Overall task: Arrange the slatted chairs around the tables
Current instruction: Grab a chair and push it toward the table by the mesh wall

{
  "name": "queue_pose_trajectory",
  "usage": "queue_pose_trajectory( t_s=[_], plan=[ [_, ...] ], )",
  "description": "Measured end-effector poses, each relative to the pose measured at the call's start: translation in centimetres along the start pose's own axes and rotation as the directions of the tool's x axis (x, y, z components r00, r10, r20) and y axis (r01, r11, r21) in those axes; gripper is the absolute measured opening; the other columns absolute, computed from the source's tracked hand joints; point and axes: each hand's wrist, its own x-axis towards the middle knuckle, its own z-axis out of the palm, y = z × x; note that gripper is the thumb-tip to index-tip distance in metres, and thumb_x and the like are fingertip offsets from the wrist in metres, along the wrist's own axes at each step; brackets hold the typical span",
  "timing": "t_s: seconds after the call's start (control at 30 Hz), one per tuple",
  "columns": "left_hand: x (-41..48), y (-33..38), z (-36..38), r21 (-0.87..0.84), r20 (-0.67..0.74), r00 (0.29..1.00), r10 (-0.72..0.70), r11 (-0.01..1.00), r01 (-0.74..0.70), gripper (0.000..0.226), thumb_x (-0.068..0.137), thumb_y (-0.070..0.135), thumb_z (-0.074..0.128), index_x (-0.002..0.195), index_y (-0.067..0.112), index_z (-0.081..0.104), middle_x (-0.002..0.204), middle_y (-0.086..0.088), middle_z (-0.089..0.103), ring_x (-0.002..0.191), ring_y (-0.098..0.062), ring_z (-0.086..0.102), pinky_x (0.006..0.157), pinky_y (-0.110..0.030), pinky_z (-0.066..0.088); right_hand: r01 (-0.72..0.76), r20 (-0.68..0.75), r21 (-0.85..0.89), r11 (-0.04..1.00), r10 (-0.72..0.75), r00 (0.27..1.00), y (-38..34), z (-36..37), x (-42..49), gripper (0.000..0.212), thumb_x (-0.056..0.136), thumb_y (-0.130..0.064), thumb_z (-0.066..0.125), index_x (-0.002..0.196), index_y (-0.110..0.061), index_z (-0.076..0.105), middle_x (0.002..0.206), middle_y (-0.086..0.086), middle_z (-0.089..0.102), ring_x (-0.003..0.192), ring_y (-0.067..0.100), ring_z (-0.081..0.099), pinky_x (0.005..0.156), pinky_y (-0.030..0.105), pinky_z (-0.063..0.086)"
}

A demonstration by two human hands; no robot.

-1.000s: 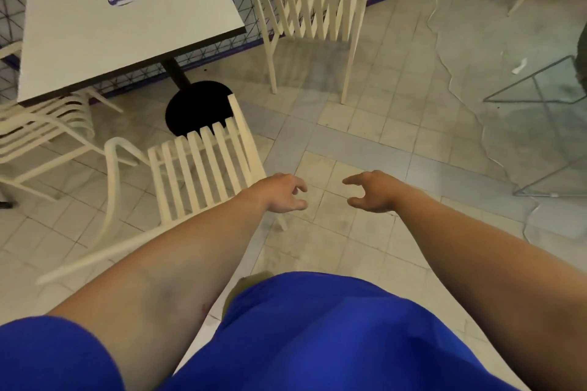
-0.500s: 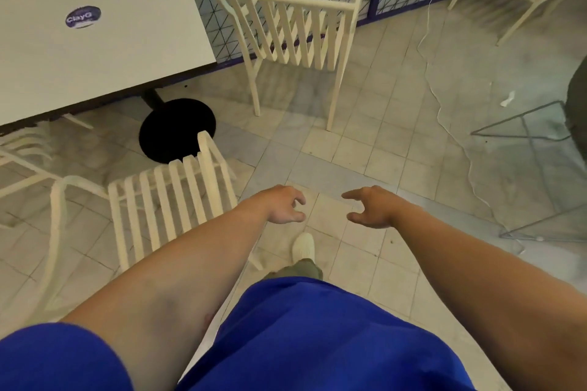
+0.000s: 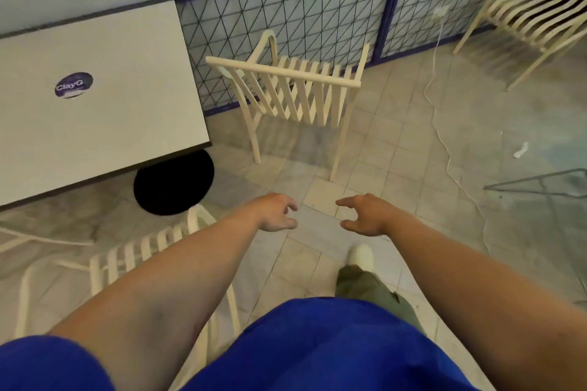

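I log: left grip (image 3: 278, 211) and right grip (image 3: 362, 214) spread, empty; slatted chair (image 3: 293, 94) ahead of both, apparently untouched; worktop (image 3: 95, 105) ahead-left.

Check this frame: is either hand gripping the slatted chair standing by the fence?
No: the left hand and right hand hang open and empty over the floor tiles, apart from the slatted chair.

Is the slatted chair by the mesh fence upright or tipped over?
Upright. The chair shows its top rail level, and both visible legs reach down to the tiled floor.
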Motion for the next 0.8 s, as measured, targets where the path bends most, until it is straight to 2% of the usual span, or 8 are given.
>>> queue_pose_trajectory(
  t_s=[0.33,0.47,0.63,0.8],
  plan=[
    [10.5,1.4,-9.8,-0.076,-0.047,0.990,-0.129,0.989,0.126,0.057,0.092,0.043,0.065,0.143,0.021,0.050,0.139,-0.004,0.055,0.125,-0.023,0.053,0.106,-0.037,0.042,0.125,0.020,-0.010,0.992,-0.125,0.992,5.7,-11.2,12.8,0.064,0.093,-0.045,0.057,0.150,-0.027,0.035,0.150,0.006,0.045,0.135,0.026,0.042,0.109,0.036,0.037],
    [13.3,2.2,-14.4,-0.130,-0.095,0.977,-0.192,0.975,0.179,0.058,0.093,0.042,0.064,0.145,0.022,0.048,0.142,-0.002,0.053,0.127,-0.022,0.052,0.104,-0.032,0.041,0.175,0.052,-0.036,0.984,-0.173,0.984,7.3,-16.1,17.1,0.065,0.093,-0.046,0.056,0.151,-0.027,0.034,0.150,0.006,0.045,0.135,0.027,0.042,0.110,0.037,0.036],
    [16.3,1.4,-19.5,-0.143,-0.122,0.966,-0.229,0.967,0.211,0.061,0.095,0.038,0.062,0.150,0.022,0.042,0.147,-0.004,0.050,0.131,-0.024,0.049,0.104,-0.032,0.040,0.239,-0.008,-0.013,0.971,-0.239,0.971,7.2,-21.2,21.8,0.064,0.093,-0.044,0.056,0.151,-0.025,0.035,0.149,0.006,0.046,0.134,0.028,0.044,0.108,0.038,0.038],
    [19.9,-2.4,-24.9,-0.126,-0.225,0.941,-0.252,0.965,0.229,0.066,0.093,0.039,0.064,0.152,0.029,0.037,0.148,-0.008,0.048,0.130,-0.028,0.049,0.104,-0.040,0.044,0.261,-0.124,0.006,0.965,-0.258,0.958,6.0,-24.5,27.2,0.063,0.092,-0.039,0.057,0.150,-0.021,0.037,0.149,0.007,0.044,0.134,0.027,0.042,0.110,0.039,0.037]
  ],
)
